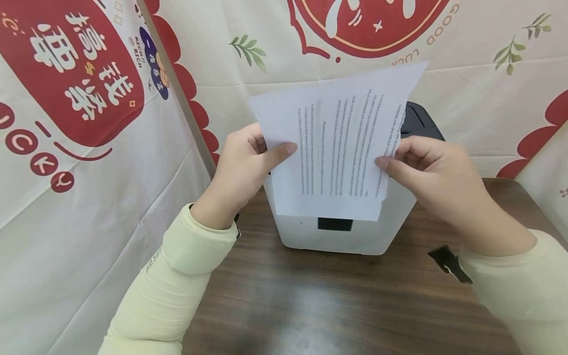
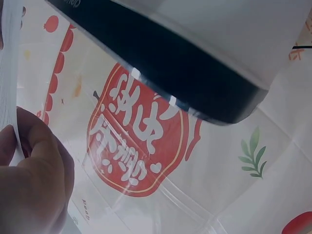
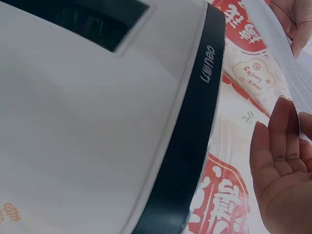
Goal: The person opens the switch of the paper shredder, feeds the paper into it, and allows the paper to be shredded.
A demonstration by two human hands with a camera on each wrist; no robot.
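A printed sheet of paper [image 1: 337, 148] is held up in front of a white and black paper shredder [image 1: 328, 234]. Its right edge looks ragged, and the lines of text run up and down in the head view. My left hand [image 1: 244, 162] pinches the left edge, thumb on the printed face. On the opposite side my right hand [image 1: 437, 170] pinches the ragged edge between thumb and fingers. The left wrist view catches the sheet [image 2: 9, 73] nearly edge-on beside my left hand [image 2: 39, 180]. In the right wrist view, fingers of my right hand [image 3: 285, 170] stand behind the paper [image 3: 280, 48].
The shredder stands on a brown wooden table [image 1: 284, 301], its black top [image 1: 419, 121] partly behind the paper. A dark window [image 1: 335, 224] marks its front. White cloth with red prints [image 1: 93, 74] hangs at the left and back.
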